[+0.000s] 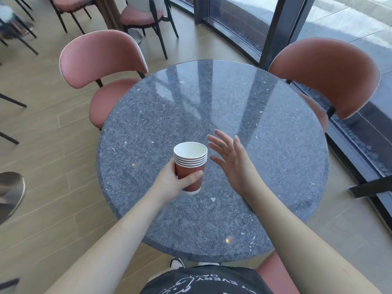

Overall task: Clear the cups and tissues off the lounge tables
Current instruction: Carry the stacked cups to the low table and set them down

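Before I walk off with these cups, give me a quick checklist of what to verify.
1. Left hand grips the cup stack: ok.
2. Stack nested straight: ok.
3. Top cup empty: ok, inside looks white and dry.
4. Right hand free: ok, open beside the stack, not touching.
5. Table cleared of cups and tissues: ok, none visible.
6. Other tables cleared: cannot tell, out of view.

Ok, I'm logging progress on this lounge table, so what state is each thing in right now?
Stack of red paper cups: nested, upright, top one empty, held above the table.
Left hand: grip closed around the stack.
Right hand: open, fingers spread, beside the stack, holding nothing.
Round grey stone table: no cups or tissues on it.
Two pink padded chairs: empty, pushed in.
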`<action>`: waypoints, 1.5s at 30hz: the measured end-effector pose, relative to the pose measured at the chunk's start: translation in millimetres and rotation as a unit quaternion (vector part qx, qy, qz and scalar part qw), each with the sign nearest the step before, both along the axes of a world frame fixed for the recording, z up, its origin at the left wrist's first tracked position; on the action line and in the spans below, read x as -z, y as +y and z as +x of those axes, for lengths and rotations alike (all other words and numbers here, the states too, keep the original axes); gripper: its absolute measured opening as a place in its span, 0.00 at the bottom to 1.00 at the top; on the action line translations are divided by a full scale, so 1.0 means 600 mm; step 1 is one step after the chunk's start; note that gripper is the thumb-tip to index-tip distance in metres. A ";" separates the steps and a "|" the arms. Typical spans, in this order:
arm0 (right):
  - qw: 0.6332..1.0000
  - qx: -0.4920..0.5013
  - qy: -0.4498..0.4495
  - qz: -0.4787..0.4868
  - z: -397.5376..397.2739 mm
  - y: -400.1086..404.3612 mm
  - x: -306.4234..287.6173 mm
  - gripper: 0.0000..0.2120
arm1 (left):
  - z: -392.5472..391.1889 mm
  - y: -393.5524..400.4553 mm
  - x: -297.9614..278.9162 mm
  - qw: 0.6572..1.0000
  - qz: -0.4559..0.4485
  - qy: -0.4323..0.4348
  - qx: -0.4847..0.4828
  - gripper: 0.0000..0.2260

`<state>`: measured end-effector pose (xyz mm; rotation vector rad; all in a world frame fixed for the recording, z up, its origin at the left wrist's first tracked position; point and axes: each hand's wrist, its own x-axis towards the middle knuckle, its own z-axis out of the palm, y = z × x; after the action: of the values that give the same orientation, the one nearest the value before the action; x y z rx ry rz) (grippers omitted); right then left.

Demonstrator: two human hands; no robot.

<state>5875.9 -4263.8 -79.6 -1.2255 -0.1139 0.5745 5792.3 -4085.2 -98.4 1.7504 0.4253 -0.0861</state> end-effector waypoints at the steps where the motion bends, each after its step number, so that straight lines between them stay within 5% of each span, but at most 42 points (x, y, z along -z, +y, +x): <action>1: 1.000 -0.007 -0.004 -0.004 -0.004 0.013 -0.002 0.25 | -0.011 0.013 -0.001 1.000 -0.019 -0.004 -0.016 0.29; 9: 0.992 -0.119 -0.021 -0.029 -0.061 0.147 -0.017 0.25 | -0.140 0.130 -0.016 0.983 -0.104 -0.047 -0.144 0.36; 14: 0.981 -0.189 -0.026 -0.041 -0.135 0.237 -0.019 0.25 | -0.260 0.183 -0.021 0.965 -0.126 -0.078 -0.219 0.29; 18: 0.968 -0.243 -0.034 -0.056 -0.224 0.304 -0.016 0.25 | -0.372 0.222 -0.028 0.946 -0.148 -0.110 -0.265 0.36; 22: 0.952 -0.299 -0.035 -0.060 -0.323 0.368 -0.011 0.25 | -0.493 0.260 -0.026 0.932 -0.135 -0.136 -0.307 0.24; 30: 0.911 -0.403 -0.075 -0.055 -0.514 0.490 -0.010 0.27 | -0.732 0.317 -0.038 0.899 -0.117 -0.169 -0.386 0.24; 34: 0.880 -0.466 -0.079 -0.049 -0.602 0.548 -0.019 0.25 | -0.837 0.328 -0.051 0.860 -0.110 -0.176 -0.466 0.43; 38: 0.843 -0.530 -0.070 -0.049 -0.688 0.600 -0.027 0.23 | -0.924 0.320 -0.050 0.814 -0.105 -0.187 -0.539 0.33; 43: 0.798 -0.600 -0.046 -0.038 -0.777 0.670 -0.027 0.24 | -1.009 0.315 -0.041 0.735 -0.111 -0.187 -0.642 0.42; 45: 0.780 -0.623 -0.042 -0.033 -0.810 0.699 -0.024 0.24 | -1.039 0.318 -0.035 0.708 -0.100 -0.173 -0.677 0.38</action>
<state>5389.7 -3844.6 -65.5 -1.1176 -1.0476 1.6784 5168.9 -3894.2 -77.5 0.8403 1.2553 1.1871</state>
